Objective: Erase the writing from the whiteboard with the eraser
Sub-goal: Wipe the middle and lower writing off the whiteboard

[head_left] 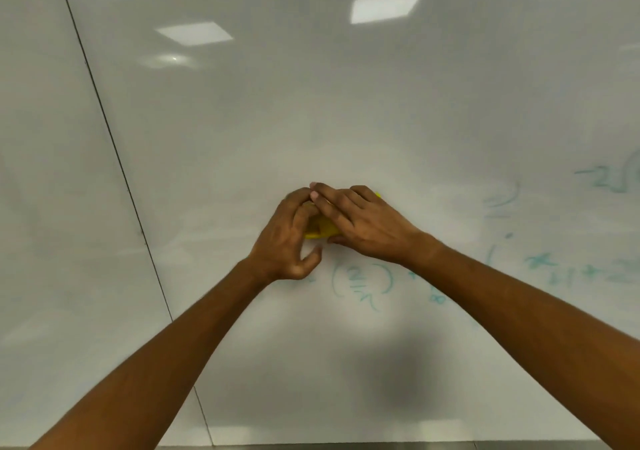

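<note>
A glossy whiteboard (346,110) fills the view. Both my hands press a yellow eraser (320,229) against it near the middle. My right hand (363,224) lies over the eraser from the right, its fingers reaching across the top. My left hand (289,238) grips the eraser's left end, its thumb hanging free below. Most of the eraser is hidden under the fingers. Faint teal writing (362,285) sits just below the hands, and more teal writing (581,271) runs to the right edge, with smeared traces (502,198) above it.
A dark vertical seam (114,158) separates this panel from another whiteboard panel at the left. Ceiling lights reflect in the upper board. A metal ledge (346,447) runs along the bottom edge. A dark shadow (398,373) falls on the lower board.
</note>
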